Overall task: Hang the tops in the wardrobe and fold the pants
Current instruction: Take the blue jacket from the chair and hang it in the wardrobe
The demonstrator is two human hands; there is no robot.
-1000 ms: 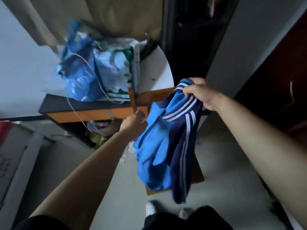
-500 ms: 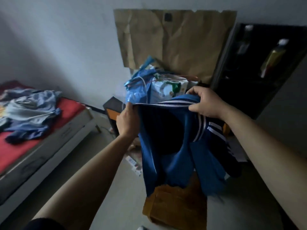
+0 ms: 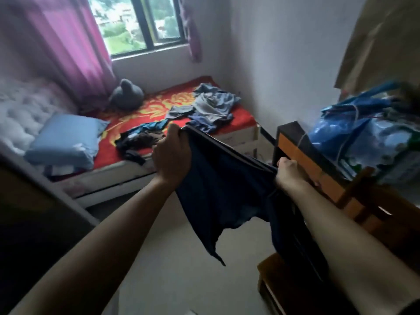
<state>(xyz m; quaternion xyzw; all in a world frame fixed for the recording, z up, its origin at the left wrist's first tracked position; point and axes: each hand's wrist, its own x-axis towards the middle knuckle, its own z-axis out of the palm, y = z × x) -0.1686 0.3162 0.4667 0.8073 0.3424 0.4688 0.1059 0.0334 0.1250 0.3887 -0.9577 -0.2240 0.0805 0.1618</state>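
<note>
Centrally, my left hand [image 3: 172, 155] is closed in a fist around one end of the upper edge of a dark blue garment [image 3: 227, 196]; my right hand [image 3: 287, 172], lower and to the right, grips the other end with curled fingers. That edge runs taut and slanting between the two hands, higher at the left. Below it the cloth hangs free in the air above the pale floor [image 3: 181, 258], ending in an uneven hem with one pointed corner, and its right part falls along my right forearm. Whether it is a top or pants I cannot tell. Behind the garment, under the window [image 3: 136, 21] with its pink curtain [image 3: 75, 42], stands the bed [image 3: 109, 142] with a red flowered sheet. On the bed lie a heap of light blue and grey clothes [image 3: 211, 108] near the far corner, a smaller dark heap [image 3: 141, 139] just beyond my left hand, a blue pillow [image 3: 66, 137] at the left, and a grey rounded cushion [image 3: 127, 94] near the curtain. At right, a black and orange worktop [image 3: 302, 151] carries blue plastic bags [image 3: 341, 133]; brown paper [image 3: 381, 42] is fixed to the wall above it. A wooden stool [image 3: 272, 283] sits on the floor under my right arm.
</note>
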